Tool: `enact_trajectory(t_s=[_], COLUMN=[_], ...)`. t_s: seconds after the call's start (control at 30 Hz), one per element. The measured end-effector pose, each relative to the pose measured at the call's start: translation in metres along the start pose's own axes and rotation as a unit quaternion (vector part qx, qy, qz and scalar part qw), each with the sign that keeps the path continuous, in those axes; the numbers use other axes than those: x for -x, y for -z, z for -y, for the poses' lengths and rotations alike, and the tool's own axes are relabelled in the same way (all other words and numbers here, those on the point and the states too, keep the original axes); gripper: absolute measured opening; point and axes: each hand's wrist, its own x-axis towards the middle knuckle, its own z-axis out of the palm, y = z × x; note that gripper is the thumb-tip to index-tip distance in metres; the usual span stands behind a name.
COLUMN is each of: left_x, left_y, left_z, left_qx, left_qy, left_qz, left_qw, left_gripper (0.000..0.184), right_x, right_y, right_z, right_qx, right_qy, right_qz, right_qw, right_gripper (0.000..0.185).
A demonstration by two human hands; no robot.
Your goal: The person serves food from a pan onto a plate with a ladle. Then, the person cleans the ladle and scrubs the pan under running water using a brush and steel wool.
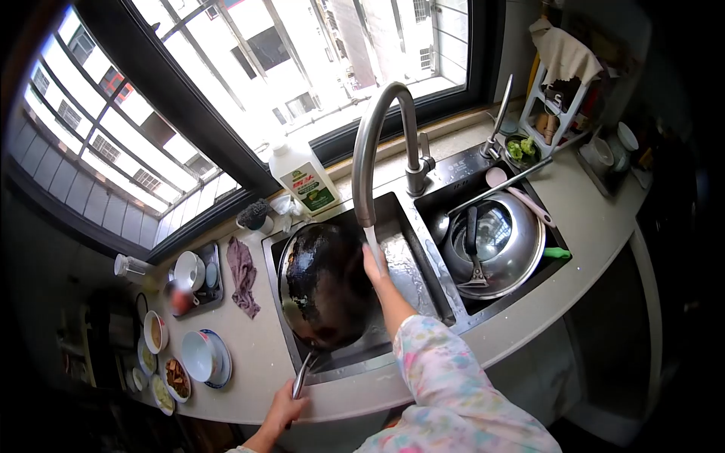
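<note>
A dark wok (325,283) is tilted in the left sink basin, its blackened outer side showing. Its metal handle (302,376) reaches over the front edge of the sink, and my left hand (284,408) is wrapped round it. My right hand (375,264) is under the spout of the curved faucet (364,151), beside the wok's right side, with water running onto it. The fingers of that hand are partly hidden, and I cannot make out whether they hold anything.
The right basin holds a metal lid (521,249), a ladle and a pink spoon (529,205). Behind the sink stands a white bottle (303,177). On the left counter are a cloth (242,278), a tray (215,298) and several bowls and plates. A rack (555,113) stands at the back right.
</note>
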Motion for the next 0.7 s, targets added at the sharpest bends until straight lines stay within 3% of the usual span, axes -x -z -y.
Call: enact_trajectory(t_s=[0.07,0.17,0.23,0.33,0.37,0.5,0.6,0.7], left_x=[-0.004,-0.004,-0.012,-0.013,-0.013,-0.013,-0.015,-0.02], left_y=[0.002,0.0,-0.003,-0.006,-0.005,-0.002,0.001,0.005], left_z=[-0.001,0.01,0.02,0.025,0.023,0.006,-0.004,-0.006], left_qx=[-0.002,-0.017,-0.052,-0.14,-0.148,-0.18,-0.198,-0.199], left_qy=[-0.011,-0.016,-0.032,-0.132,-0.12,-0.101,-0.105,-0.115], left_qz=[0.005,-0.002,-0.025,-0.08,-0.081,-0.084,-0.095,-0.11], left_qw=[1.0,1.0,0.998,0.978,0.978,0.975,0.97,0.967], left_gripper=[0.029,0.028,0.027,0.026,0.025,0.021,0.017,0.016], right_x=[0.013,-0.002,-0.016,-0.023,-0.022,-0.001,0.03,0.086], right_y=[0.024,0.014,0.022,0.045,0.052,0.076,0.081,0.08], right_z=[-0.02,-0.041,-0.005,0.043,0.053,0.086,0.126,0.134], right_qx=[0.04,-0.198,-0.181,-0.113,-0.083,-0.009,-0.006,0.062], right_qy=[-0.082,-0.136,-0.092,-0.037,-0.018,0.206,0.309,0.341], right_qz=[0.068,0.028,0.058,0.086,0.093,0.04,0.058,0.059], right_qw=[0.993,0.97,0.978,0.989,0.992,0.978,0.949,0.936], right_gripper=[0.032,0.029,0.027,0.022,0.021,0.017,0.018,0.031])
